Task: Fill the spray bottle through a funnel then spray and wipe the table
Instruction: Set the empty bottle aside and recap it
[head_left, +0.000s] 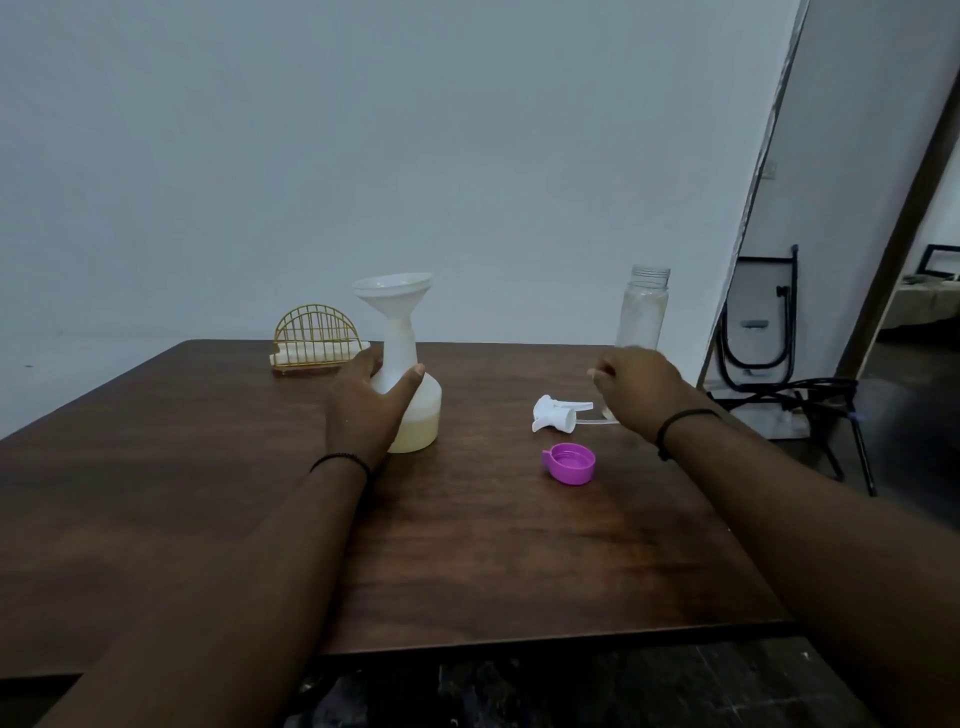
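On the dark wooden desk (467, 545) a translucent white spray bottle (415, 410) stands upright near the middle, somewhat toward the far edge. Its lower part holds a pale yellowish liquid (roughly the bottom third of the body). A white funnel (393, 292) sits in the bottle's neck, its wide mouth facing up and tilted a little.

The left hand (363, 405) grips the bottle from the near left side, thumb curled round the front of the shoulder and fingers wrapped behind the neck. A dark beaded band sits on that wrist.

The right hand (636, 387) hovers above the desk toward the right edge, fingers loosely curled downward; whether it pinches anything cannot be told, since the fingertips are turned away. It also wears a dark band at the wrist.

Just below and to the left of that hand the white spray head (558, 413) lies on its side on the desk, its thin tube running to the right under the hand. Nearer the front edge, close to the spray head, a purple cap (570, 463) lies with its open side up.

Behind the right hand, by the far right corner, a clear empty bottle (644, 306) stands upright without a lid. At the far edge, left of the spray bottle, stands a gold wire rack (317, 335) with something white in its base.
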